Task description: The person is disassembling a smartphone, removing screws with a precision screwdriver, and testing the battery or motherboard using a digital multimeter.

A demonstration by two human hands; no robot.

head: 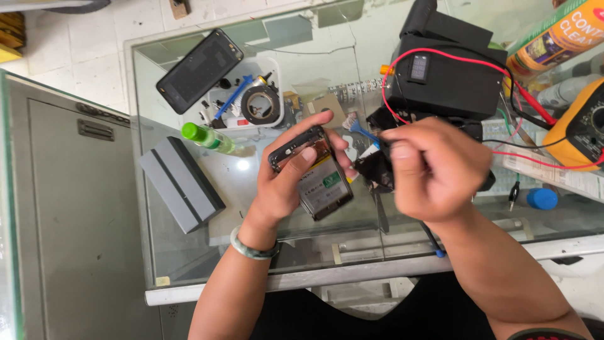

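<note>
Bare forearms — a pale green bangle (253,249) on the left wrist.

Left hand (286,182): forearm rising from 6 o'clock, fingers curled toward 1 o'clock, gripping. Right hand (434,167): blurred, fist-like, fingertips pinched toward 9 o'clock.

Small dark digital display (419,67) sat on black box (450,79); green label (331,181) on opened phone's battery (324,182); orange-green spray can (557,31) top right.

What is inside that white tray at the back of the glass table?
The white tray holds a roll of black tape, a blue-handled tool and small dark bits. A dark phone lies across its corner, hiding what is beneath.
</note>
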